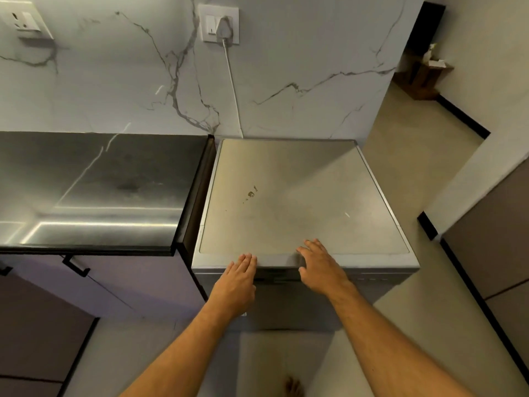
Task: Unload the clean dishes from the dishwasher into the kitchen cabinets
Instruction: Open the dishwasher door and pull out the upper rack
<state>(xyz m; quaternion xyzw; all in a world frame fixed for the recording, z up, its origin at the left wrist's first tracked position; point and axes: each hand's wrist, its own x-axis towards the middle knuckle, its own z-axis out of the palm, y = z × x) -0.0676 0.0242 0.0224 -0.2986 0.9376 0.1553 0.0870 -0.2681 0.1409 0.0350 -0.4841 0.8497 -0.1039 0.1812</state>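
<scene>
Two hands: both reach to the front top edge of the dishwasher [303, 196], which stands closed against the marble wall [286, 67].
Left hand [239, 279]: fingers straight and held close together, tips lying on the front rim of the top panel, holding nothing.
Right hand [319, 266]: fingers spread and slightly bent, tips on the same rim just right of the left hand; thumb points down over the door's upper edge; it grips nothing that can be seen.
Dishwasher: grey metal box, door shut, so its contents are hidden; a small brown stain [251, 194] sits on the top panel, well behind the hands.
Left of it: dark countertop [94, 190] with bright reflections, separated from the dishwasher by a narrow gap; below it pale lilac cabinets [114, 285] with a black handle [76, 266], all closed.
Behind: white plug [224, 29] in a wall socket, its cord [233, 87] running down behind the dishwasher; a second socket [24, 20] at upper left.
Right: beige floor [400, 156] and a passage with a wooden box [423, 78] far back.
Bottom edge: a bare foot [293, 388], blurred.
</scene>
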